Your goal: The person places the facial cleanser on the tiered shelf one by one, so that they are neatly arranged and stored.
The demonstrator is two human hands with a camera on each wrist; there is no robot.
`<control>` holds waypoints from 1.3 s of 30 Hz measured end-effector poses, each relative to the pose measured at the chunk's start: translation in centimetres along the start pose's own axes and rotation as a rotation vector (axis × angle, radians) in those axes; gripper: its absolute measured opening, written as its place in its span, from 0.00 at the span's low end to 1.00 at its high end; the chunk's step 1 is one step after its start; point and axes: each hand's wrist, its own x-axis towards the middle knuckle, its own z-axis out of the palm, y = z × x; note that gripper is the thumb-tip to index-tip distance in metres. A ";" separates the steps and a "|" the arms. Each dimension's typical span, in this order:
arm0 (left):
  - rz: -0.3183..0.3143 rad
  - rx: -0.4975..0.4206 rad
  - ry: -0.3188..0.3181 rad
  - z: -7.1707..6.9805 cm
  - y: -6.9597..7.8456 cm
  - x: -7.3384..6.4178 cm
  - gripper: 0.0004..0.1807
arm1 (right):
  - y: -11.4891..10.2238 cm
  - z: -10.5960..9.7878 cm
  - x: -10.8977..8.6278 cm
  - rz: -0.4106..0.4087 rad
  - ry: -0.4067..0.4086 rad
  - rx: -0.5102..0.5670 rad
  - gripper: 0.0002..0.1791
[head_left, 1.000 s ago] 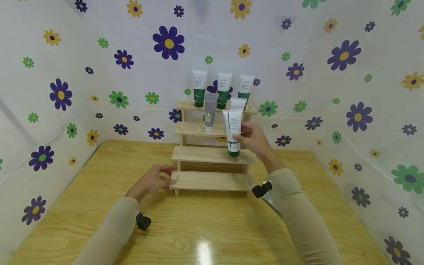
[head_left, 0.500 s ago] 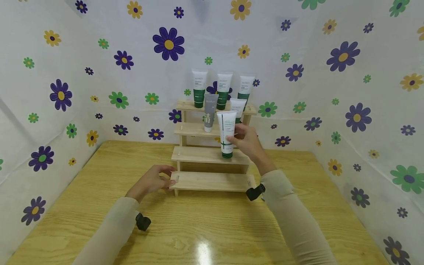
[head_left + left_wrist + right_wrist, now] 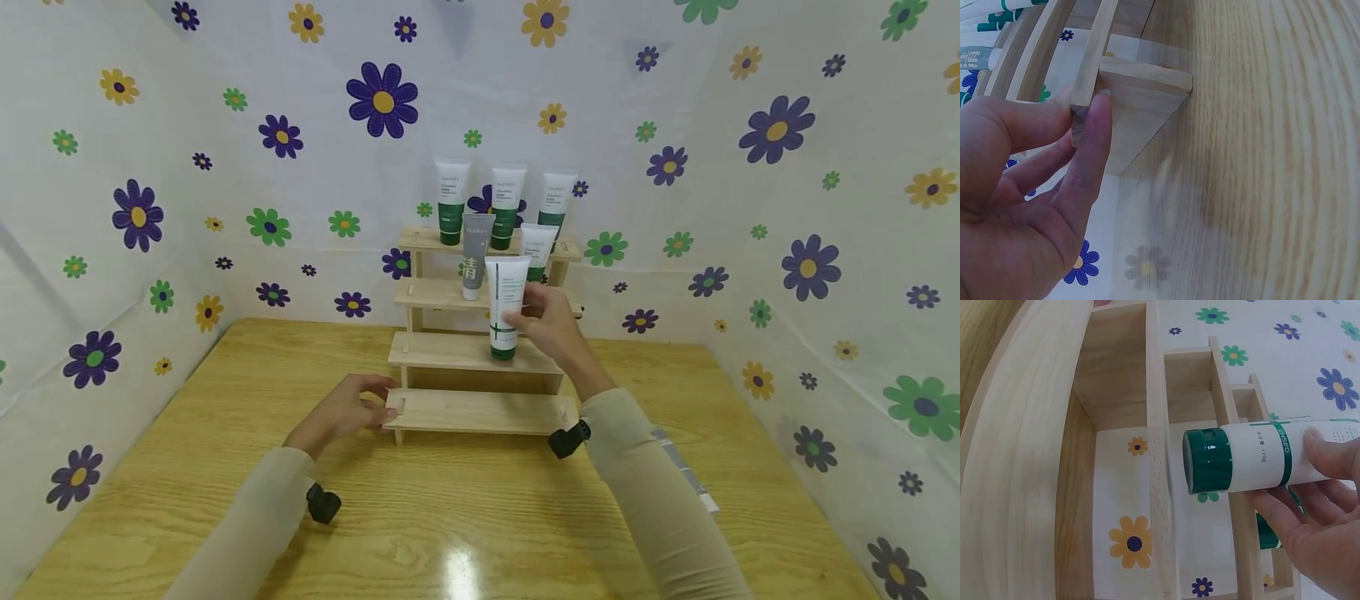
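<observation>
My right hand point(image 3: 553, 332) holds a white squeeze tube point(image 3: 507, 300), its green cap point(image 3: 1209, 460) pointing down, at the second step from the bottom of a wooden tiered stand point(image 3: 450, 408). Thumb and fingers grip the tube's side. Whether the cap touches the board I cannot tell. My left hand point(image 3: 1035, 181) pinches the left end of the lowest board point(image 3: 1092, 59) between thumb and fingers. On the step above the held tube stand a grey tube point(image 3: 475, 250) and a white-and-green tube point(image 3: 537, 243), partly covered by the held one.
Along the top step stand three white-and-green tubes, the middle one point(image 3: 507, 200) among them. A flat silvery-grey item point(image 3: 686, 471) lies on the wooden table point(image 3: 420, 517) beside my right forearm, which partly hides it. Flower-patterned cloth point(image 3: 322, 183) encloses the back and sides.
My right hand has carried the white tube left and slightly down along the step, uncovering more of the white-and-green tube behind. My left hand stays at the board's end.
</observation>
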 end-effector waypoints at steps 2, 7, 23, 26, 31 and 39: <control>-0.005 0.003 0.000 0.0 0.0 0.0 0.29 | 0.0 0.1 0.0 0.002 0.002 0.002 0.26; -0.003 0.012 0.001 0.0 0.0 0.0 0.28 | 0.0 0.4 0.0 0.002 0.003 0.000 0.26; -0.008 0.033 0.006 0.1 0.1 -0.1 0.28 | 0.3 0.8 0.0 0.000 0.003 0.030 0.27; -0.008 0.031 0.008 0.1 0.1 -0.1 0.28 | 0.5 0.9 0.0 -0.002 0.000 0.038 0.27; 0.002 0.018 0.010 0.1 0.1 0.0 0.27 | 0.6 0.9 0.0 0.021 -0.013 0.051 0.27; 0.001 0.022 0.009 0.1 0.1 0.0 0.28 | 0.5 0.9 -0.1 0.036 -0.016 0.049 0.27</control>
